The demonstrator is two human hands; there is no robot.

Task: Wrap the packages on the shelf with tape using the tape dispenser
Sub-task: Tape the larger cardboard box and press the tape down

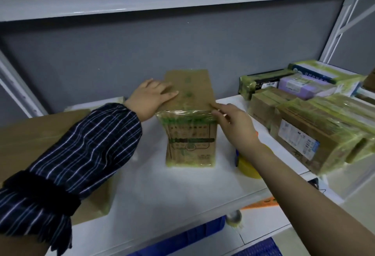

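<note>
left hand [151, 98]: flat on the box top, fingers straight and together
box [190, 134]: frame centre on the white shelf [182, 191], top's long axis running away from camera
right hand [233, 126]: straight fingertips touching the box's top right edge, gripping nothing
tape dispenser [248, 166]: yellow roll right of the box, under the right forearm, so that hand's nearer I'd say

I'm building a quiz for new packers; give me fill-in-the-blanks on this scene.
The left hand lies flat on the ___ of the box.
The tape roll is ___ in colour.
The wrapped packages lie to the box's ___.
Missing words: top; yellow; right.
</note>
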